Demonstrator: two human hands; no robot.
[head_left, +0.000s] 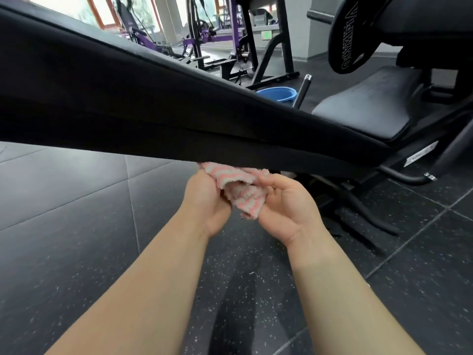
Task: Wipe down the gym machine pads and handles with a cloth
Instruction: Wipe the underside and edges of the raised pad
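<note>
Take the long black back pad as your landmark: it slants across the view from upper left down to lower right. Just under its lower edge, left of centre, your left hand has its grip closed around one end of the pink-and-white cloth. The bunched cloth sits between both hands, its top touching or almost touching the pad's underside. You seem to be refolding it for a fresh face before the next pass. To the right of the cloth, your right hand has palm up and fingers curled, its grip pinching the other end. Beyond the pad's far edge, a blue basin stands on the floor, probably for rinsing. At the pad's lower right end lies the seat pad.
</note>
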